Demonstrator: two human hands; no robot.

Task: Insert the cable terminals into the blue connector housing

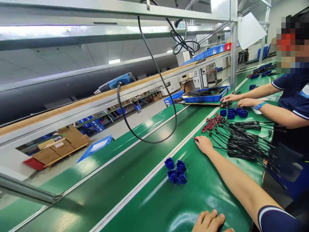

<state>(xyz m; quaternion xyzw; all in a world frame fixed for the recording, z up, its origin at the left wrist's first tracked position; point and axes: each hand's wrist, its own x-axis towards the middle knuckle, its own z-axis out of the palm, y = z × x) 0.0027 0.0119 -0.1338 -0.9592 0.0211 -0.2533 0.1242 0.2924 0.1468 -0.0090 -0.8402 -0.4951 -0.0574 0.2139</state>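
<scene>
My right hand (204,145) reaches forward over the green work surface. Its fingertips are closed on a small red-and-black part (195,139); whether a cable is attached to it is hidden. Just beyond lies a bundle of black cables (243,141) with a heap of red-and-black ends (212,123) on its left. My left hand (209,221) is at the bottom edge, partly cut off, fingers apart and resting on the surface with nothing in them. Between the hands and the conveyor strip sits a cluster of several dark blue plastic cups (176,171).
A co-worker's hands (246,102) are busy at the far right, near more blue cups (233,112). A blue tray (207,94) of cables stands beyond. A power tool (117,82) lies on the raised shelf, its black cord (175,109) looping down over the belt (135,167).
</scene>
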